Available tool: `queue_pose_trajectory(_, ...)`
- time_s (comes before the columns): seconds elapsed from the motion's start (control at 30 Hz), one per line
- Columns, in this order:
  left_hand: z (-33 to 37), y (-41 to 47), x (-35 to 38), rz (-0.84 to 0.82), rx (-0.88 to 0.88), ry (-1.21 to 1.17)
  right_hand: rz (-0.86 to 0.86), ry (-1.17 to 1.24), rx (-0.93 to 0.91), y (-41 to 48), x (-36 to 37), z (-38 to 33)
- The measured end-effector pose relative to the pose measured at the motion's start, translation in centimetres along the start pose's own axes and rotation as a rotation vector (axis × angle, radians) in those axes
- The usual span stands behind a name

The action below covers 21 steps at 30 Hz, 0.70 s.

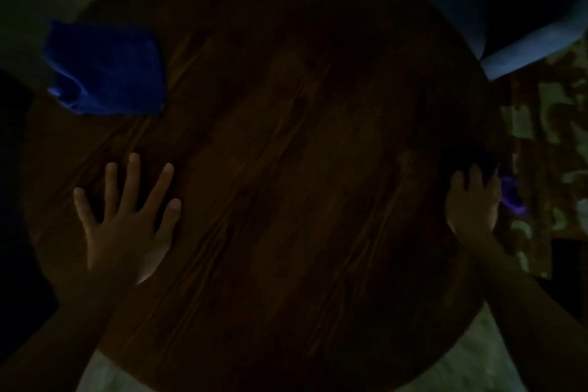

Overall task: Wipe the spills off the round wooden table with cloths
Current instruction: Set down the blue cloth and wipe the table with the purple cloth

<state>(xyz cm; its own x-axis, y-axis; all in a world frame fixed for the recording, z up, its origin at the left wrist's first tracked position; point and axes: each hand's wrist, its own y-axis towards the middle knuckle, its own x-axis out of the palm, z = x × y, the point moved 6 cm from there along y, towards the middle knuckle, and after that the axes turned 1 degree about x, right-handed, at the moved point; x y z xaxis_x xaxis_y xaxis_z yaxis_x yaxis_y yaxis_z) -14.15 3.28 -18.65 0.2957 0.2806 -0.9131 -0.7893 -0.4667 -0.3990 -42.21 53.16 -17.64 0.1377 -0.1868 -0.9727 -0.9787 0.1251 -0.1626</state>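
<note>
Blue cloth (106, 68) lies over the far left edge of my round wooden table (270, 153); my left hand (127, 219) presses flat, fingers spread, while my right hand (474, 200) grips a second cloth (512, 197) at the right rim

patterned rug (547, 143) at the right, pale blue fabric (496, 19) at upper right

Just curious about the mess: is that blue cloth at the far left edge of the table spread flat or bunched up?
Bunched up. The blue cloth shows folds and creases and overhangs the table edge.
</note>
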Motion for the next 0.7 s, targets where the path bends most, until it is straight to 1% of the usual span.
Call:
queue_pose_trajectory(0.03,-0.2,0.0,-0.2,-0.003,0.014,-0.021,0.019,0.031,0.081,-0.8,0.4,-0.7)
queue_pose_trajectory(0.07,-0.4,-0.2,-0.5,-0.004,0.035,-0.039,0.019,0.052,0.117,-1.8,1.5,-2.0)
queue_pose_trajectory(0.13,-1.2,-0.8,-0.9,0.014,0.067,-0.064,0.066,0.059,0.007,-5.2,3.4,-8.7)
queue_pose_trajectory(0.17,-2.0,-1.3,-1.1,0.034,0.065,-0.061,0.089,0.060,-0.112,-7.2,4.4,-12.8)
queue_pose_trajectory(0.23,-4.5,-2.6,-1.0,0.056,0.005,-0.042,0.119,0.068,-0.358,-12.0,6.2,-20.9)
queue_pose_trajectory(0.33,-8.2,-4.9,0.6,0.019,-0.081,-0.042,-0.019,0.060,-0.656,-19.9,9.2,-31.2)
queue_pose_trajectory(0.43,-9.6,-7.3,2.0,0.000,-0.062,-0.030,-0.149,0.071,-0.893,-27.1,11.0,-39.5)
queue_pose_trajectory(0.5,-9.6,-8.8,2.4,-0.008,-0.046,-0.030,-0.214,0.039,-0.984,-30.3,11.9,-43.1)
queue_pose_trajectory(0.53,-9.5,-9.4,2.7,-0.012,-0.041,-0.041,-0.246,0.009,-1.001,-31.1,12.3,-44.1)
queue_pose_trajectory(0.6,-9.1,-10.3,3.1,-0.016,-0.050,-0.052,-0.279,-0.044,-0.994,-31.6,12.7,-44.7)
queue_pose_trajectory(0.7,-8.6,-11.0,2.9,-0.031,-0.070,-0.068,-0.279,-0.085,-1.015,-31.3,12.2,-44.6)
